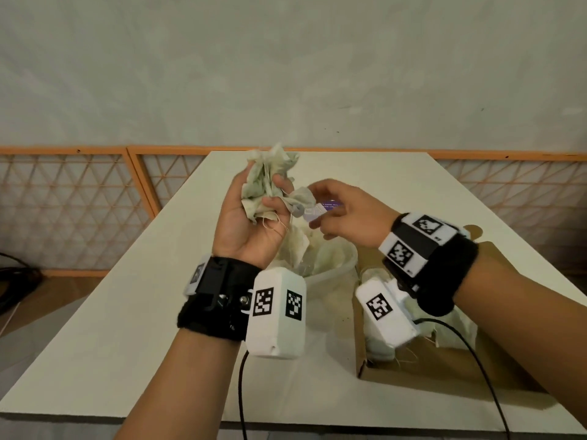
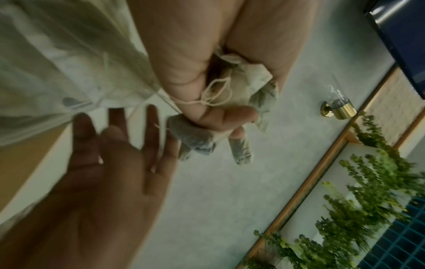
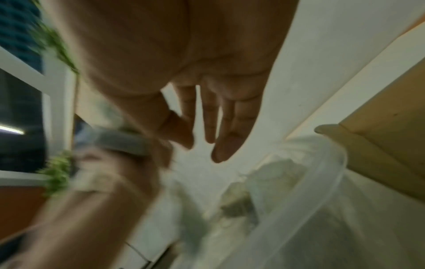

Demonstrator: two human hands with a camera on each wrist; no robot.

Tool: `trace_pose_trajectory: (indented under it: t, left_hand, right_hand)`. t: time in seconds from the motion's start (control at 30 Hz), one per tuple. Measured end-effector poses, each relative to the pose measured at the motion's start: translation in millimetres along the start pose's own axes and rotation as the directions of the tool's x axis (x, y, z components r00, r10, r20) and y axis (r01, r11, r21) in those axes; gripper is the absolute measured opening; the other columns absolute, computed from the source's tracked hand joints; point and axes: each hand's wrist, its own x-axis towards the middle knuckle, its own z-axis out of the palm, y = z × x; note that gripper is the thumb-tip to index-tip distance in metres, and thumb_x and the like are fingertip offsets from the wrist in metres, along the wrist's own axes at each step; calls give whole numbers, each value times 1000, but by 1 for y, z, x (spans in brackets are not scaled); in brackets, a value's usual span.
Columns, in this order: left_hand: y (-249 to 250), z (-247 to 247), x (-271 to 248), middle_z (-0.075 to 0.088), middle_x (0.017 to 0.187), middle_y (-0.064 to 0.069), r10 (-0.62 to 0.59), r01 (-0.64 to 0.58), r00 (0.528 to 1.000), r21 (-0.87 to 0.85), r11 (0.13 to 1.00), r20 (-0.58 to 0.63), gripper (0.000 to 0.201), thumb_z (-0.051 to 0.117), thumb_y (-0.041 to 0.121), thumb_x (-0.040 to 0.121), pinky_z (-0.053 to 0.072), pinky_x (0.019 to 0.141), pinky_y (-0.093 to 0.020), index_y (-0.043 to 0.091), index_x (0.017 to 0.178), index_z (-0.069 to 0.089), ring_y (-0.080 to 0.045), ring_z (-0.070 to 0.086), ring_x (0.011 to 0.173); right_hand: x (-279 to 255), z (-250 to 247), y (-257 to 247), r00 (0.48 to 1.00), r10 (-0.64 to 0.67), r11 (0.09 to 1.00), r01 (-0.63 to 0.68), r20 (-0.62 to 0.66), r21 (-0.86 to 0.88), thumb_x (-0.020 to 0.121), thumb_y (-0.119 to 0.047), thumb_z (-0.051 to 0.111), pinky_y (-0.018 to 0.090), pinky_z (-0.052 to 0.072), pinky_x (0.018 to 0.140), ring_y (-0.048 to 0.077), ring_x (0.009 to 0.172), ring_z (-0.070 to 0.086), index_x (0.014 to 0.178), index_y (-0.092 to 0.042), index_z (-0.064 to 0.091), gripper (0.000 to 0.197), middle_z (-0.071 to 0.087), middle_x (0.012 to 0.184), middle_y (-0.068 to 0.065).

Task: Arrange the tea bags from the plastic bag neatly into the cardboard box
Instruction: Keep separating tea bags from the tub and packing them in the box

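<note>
Here the left hand (image 1: pixel 251 223) clutches a bunch of tea bags (image 1: pixel 270 182); the right hand (image 1: pixel 346 214) hovers slack-fingered beside it.

A pale, mottled grey-green wall (image 1: pixel 286 58) fills the far side; along its foot runs an orange-framed lattice panel (image 1: pixel 63 211), left and right; a white table (image 1: pixel 95 312) stands in front; brown floor (image 1: pixel 41 300) shows at the left, with dark cables (image 1: pixel 16 281); green foliage (image 2: pixel 368 209) appears in the left wrist view.

Brown cardboard box (image 1: pixel 451 360) interior mostly hidden behind right wrist camera; purple label (image 1: pixel 328 206) text unreadable; left forearm (image 3: pixel 76 218) was motion-blurred.
</note>
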Motion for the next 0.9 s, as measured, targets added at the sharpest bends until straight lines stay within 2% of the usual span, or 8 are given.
trace_pose_trajectory:
  t: [0.13,0.23,0.3,0.4,0.5,0.67,0.8,0.9]
  left_hand:
    - [-31,-14,-1,62,92,-15,-51,46,996,-63,997,-73,49,81,4,63,50,42,-21,3,107,61,-20,67,71]
    - [-60,-20,1,61,90,-17,-128,123,989,-62,990,-78,48,82,3,62,50,40,-20,-1,105,61,-19,66,70]
    - [-75,-19,4,59,85,-16,-178,173,982,-76,982,-66,42,79,3,67,50,40,-22,-5,104,61,-15,62,66]
    - [-93,-10,8,59,82,-15,-220,210,972,-125,970,-77,34,63,14,84,45,64,-5,2,113,50,-17,63,59]
    - [-108,6,10,59,79,-13,-239,228,968,-141,963,-72,30,50,25,91,26,87,2,4,112,47,-17,63,53]
    - [-126,27,11,58,83,-15,-301,298,954,-129,946,-4,34,54,20,89,26,88,3,4,117,45,-19,65,59]
    - [-121,18,13,60,84,-15,-294,291,956,-120,949,-6,35,53,23,90,40,67,-7,6,119,42,-19,66,61]
    - [-112,3,13,60,91,-16,-230,220,971,-137,966,-61,41,57,18,87,51,54,-14,6,124,46,-21,67,71]
  right_hand:
    - [-51,-5,-7,999,-47,953,43,5,299,76,7,67,40,55,81,25,92,65,113,-19,52,47,57,120,5]
    - [-76,-2,13,992,101,899,-57,-80,433,79,-2,67,34,58,69,22,87,67,118,-15,51,44,61,120,9]
    - [-90,-1,29,985,167,872,-129,-39,472,80,-2,66,42,56,72,21,91,67,126,-25,45,56,60,124,2]
    - [-103,2,42,989,151,896,-138,4,422,79,6,64,54,51,84,20,109,61,134,-30,38,71,51,133,-4]
    - [-106,-3,46,989,137,894,-101,-52,437,80,11,60,40,55,78,20,91,65,127,-25,44,62,56,125,4]
    - [-109,-19,49,962,134,869,1,-237,495,88,-1,55,22,51,59,9,70,65,114,-8,60,27,66,97,6]
    - [-122,-33,61,938,222,810,-27,-265,585,85,-4,59,16,46,48,8,55,61,89,-5,66,9,66,70,4]
    - [-140,-42,71,929,286,817,-110,-233,566,85,-11,61,15,40,44,9,51,54,79,-8,68,10,67,74,10]
